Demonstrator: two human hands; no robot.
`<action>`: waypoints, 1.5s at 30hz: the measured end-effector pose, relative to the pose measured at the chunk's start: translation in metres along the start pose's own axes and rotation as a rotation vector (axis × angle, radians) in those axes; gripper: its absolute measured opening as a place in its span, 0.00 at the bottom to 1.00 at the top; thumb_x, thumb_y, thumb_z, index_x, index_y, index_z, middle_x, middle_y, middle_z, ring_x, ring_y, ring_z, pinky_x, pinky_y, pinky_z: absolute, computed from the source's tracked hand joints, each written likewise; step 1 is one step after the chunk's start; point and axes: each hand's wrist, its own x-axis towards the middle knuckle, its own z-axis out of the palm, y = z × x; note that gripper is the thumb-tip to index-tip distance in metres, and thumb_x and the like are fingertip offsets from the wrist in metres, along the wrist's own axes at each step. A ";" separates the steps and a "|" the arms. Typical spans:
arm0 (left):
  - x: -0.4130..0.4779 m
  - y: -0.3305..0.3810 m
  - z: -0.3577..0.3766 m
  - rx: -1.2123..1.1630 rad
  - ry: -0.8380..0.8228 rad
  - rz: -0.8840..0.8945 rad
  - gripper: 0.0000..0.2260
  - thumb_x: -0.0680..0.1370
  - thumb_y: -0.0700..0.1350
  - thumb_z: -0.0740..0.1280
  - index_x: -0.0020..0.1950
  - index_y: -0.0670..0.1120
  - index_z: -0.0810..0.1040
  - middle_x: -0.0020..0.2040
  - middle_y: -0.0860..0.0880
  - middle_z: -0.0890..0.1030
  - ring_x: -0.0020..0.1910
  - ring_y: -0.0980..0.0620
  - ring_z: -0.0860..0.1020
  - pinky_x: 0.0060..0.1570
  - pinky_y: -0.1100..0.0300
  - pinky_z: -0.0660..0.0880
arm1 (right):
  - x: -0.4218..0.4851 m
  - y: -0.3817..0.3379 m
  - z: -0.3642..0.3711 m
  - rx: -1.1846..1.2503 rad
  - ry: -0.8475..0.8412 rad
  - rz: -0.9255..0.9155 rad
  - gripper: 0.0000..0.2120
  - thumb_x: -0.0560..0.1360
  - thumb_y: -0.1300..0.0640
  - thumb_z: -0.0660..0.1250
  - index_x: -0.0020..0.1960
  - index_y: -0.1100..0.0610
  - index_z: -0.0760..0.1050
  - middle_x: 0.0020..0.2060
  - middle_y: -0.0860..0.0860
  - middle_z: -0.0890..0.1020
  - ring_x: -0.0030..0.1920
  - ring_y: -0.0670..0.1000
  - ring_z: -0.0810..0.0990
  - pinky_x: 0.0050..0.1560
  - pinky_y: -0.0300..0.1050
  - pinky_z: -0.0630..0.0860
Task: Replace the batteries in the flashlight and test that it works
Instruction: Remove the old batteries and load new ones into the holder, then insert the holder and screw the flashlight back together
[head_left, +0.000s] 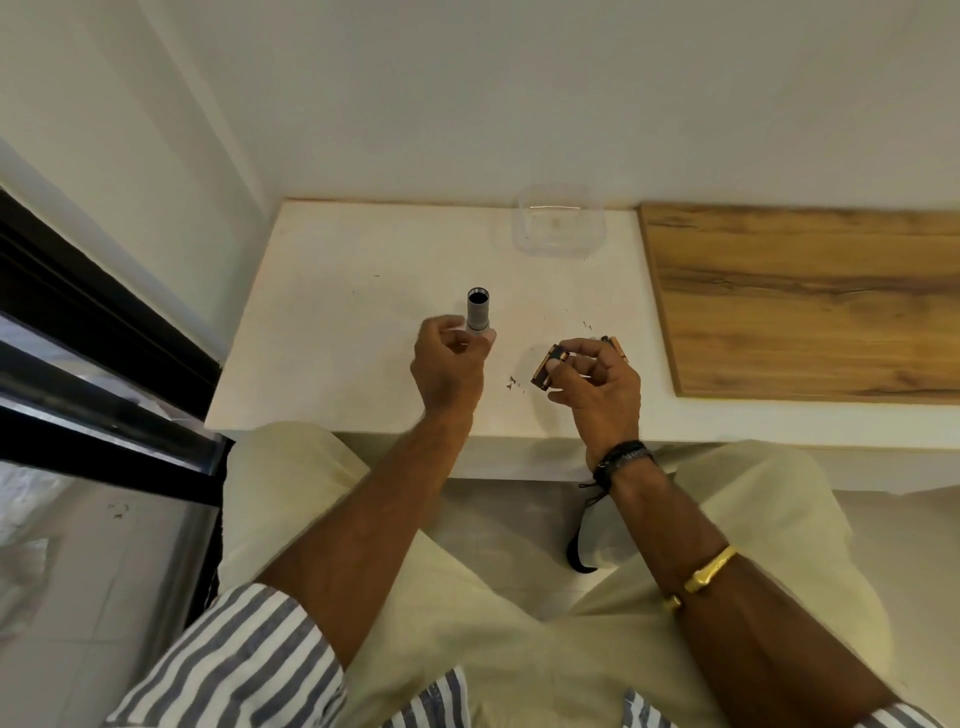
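Above a white tabletop (363, 312), two bare hands hold parts apart from each other. Closed around the lower end of a grey flashlight (478, 310), the left hand (449, 366) keeps the tube upright, its open dark mouth facing up. To the right of that grip, the right hand (597, 387) pinches a copper-and-black battery (547, 370) between thumb and fingertips; another small copper-ended piece peeks out behind its fingers, too hidden to name.

Beyond both grips the white surface lies bare up to the wall, where a clear plastic container (558, 221) sits at the far edge. Right of the right-hand grip, close by, a wooden board (805, 301) covers the surface and runs out of view. A few dark specks lie between the hands. Left of the left grip, open surface reaches the corner, then a dark window frame (104, 332). Fingers hide the flashlight's lower end.
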 end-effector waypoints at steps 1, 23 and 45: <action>0.006 0.003 0.000 0.044 -0.001 0.031 0.20 0.72 0.46 0.76 0.61 0.46 0.76 0.41 0.53 0.81 0.40 0.56 0.80 0.51 0.53 0.80 | 0.000 0.000 -0.001 0.018 -0.006 0.007 0.11 0.75 0.64 0.73 0.52 0.49 0.81 0.44 0.52 0.87 0.49 0.55 0.87 0.45 0.50 0.85; -0.023 -0.008 -0.024 0.580 -0.392 0.585 0.13 0.81 0.48 0.65 0.65 0.46 0.75 0.57 0.48 0.82 0.53 0.50 0.78 0.53 0.56 0.77 | 0.002 -0.010 -0.007 0.157 -0.059 0.032 0.11 0.80 0.60 0.69 0.62 0.59 0.75 0.51 0.60 0.84 0.44 0.57 0.87 0.40 0.49 0.85; -0.036 -0.002 -0.025 0.726 -0.437 0.634 0.15 0.81 0.47 0.64 0.66 0.44 0.75 0.53 0.45 0.79 0.53 0.46 0.71 0.48 0.50 0.74 | -0.006 -0.003 -0.012 0.002 -0.002 -0.151 0.13 0.71 0.56 0.79 0.49 0.61 0.80 0.37 0.50 0.87 0.35 0.54 0.87 0.36 0.49 0.85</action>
